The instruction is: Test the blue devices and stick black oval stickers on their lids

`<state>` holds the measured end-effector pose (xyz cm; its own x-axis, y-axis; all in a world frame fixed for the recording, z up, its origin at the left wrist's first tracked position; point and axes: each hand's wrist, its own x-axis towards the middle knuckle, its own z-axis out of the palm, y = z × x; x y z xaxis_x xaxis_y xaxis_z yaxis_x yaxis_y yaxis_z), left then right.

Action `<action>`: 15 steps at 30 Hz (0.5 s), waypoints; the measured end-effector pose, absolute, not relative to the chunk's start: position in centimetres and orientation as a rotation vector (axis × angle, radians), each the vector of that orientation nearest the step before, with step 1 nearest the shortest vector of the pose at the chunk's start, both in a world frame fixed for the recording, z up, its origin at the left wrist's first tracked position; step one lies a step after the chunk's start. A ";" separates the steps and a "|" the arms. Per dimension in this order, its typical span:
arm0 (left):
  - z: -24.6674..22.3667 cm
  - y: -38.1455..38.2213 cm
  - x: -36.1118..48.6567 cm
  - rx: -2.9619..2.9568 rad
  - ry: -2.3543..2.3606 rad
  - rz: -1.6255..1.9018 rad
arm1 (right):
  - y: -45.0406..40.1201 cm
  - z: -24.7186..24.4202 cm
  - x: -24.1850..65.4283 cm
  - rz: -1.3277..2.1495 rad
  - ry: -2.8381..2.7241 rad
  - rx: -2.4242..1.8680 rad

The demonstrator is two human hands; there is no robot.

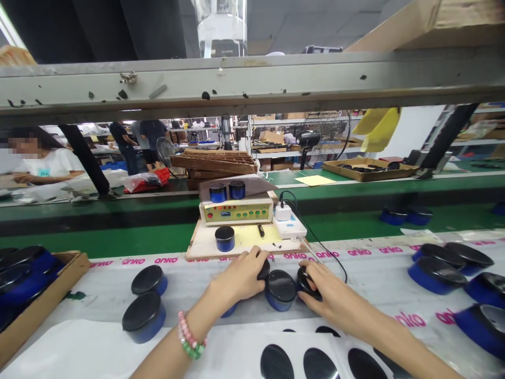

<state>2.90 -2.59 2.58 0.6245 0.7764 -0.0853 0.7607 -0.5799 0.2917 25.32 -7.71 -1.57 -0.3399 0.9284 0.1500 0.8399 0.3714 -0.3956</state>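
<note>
In the centre of the frame, the left hand hides most of the left can, leaving a dark curve of its lid in sight. Under that wrist, a further can shows merely as a blue sliver. The right hand covers much of the right can; whether its underside meets the desk cannot be told. At the bottom edge, the sheet of black discs is cut off, as is the cardboard box at the left edge. The lettering on the control box is too small to read.

Each grip is curled in: the left one pinches the left can between thumb and fingers, and the right one has thumb and fingers bent about the right can. Each of these cans sits at the fingertips, on the inner side of its hand. The middle can stands upright between the two grips, just beside both, its black lid and blue side plainly seen.
</note>
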 end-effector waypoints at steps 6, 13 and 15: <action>3.9 -2.4 0.9 2.370 1.419 -0.132 | -7.2 -0.3 25.0 0.290 -2.384 -1.601; 5.6 -4.2 -0.2 2.209 1.577 -0.333 | -8.4 1.2 25.2 0.546 -2.442 -1.569; 5.4 -4.9 1.0 2.252 1.519 -0.221 | -9.0 1.3 25.1 0.597 -2.437 -1.544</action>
<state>1.02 -4.90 5.38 0.3926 0.8491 -0.3535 0.9146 -0.3200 0.2471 25.05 -8.99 1.32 -0.4367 0.8982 -0.0498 0.8195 0.3744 -0.4338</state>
